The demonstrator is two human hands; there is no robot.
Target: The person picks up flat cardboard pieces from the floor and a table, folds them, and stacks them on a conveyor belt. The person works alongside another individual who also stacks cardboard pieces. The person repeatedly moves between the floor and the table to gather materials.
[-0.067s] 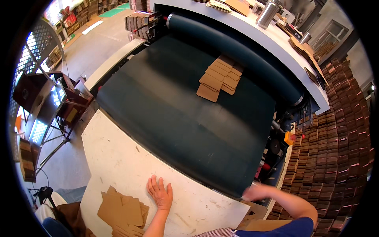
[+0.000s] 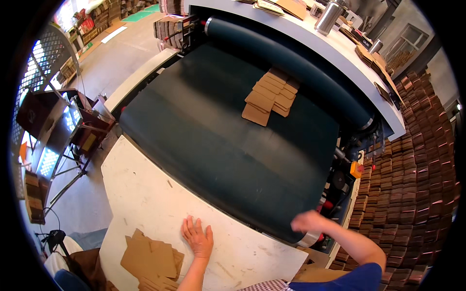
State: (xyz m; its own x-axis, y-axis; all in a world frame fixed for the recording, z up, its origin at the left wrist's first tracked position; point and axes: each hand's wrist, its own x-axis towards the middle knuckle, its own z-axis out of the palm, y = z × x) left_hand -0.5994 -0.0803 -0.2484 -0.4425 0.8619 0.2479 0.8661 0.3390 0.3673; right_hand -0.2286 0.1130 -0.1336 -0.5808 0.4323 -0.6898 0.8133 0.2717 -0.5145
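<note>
My left hand (image 2: 198, 238) lies flat on the white tabletop (image 2: 242, 252), fingers spread, holding nothing. To its left is a loose pile of flat brown cardboard pieces (image 2: 150, 257). My right hand (image 2: 309, 222) is over the near right corner of the wide dark green conveyor belt (image 2: 218, 136), just above the silver end of its roller (image 2: 310, 238). Motion blurs its fingers, so whether they hold anything is unclear. Farther up the belt, overlapping cardboard pieces (image 2: 264, 99) rest in front of the large dark roller (image 2: 286, 63).
Beyond the roller runs a white shelf (image 2: 301, 29) bearing a steel flask (image 2: 330, 18) and cardboard. Right of the machine rise tall rows of stacked cardboard (image 2: 403, 179); an orange switch box (image 2: 356, 169) sits on its side. At left stands a dark metal apparatus (image 2: 48, 116).
My right hand has risen and shifted slightly left, from beside the belt's corner to above it, uncovering the silver roller end. My left hand and the cardboard stay in place.
</note>
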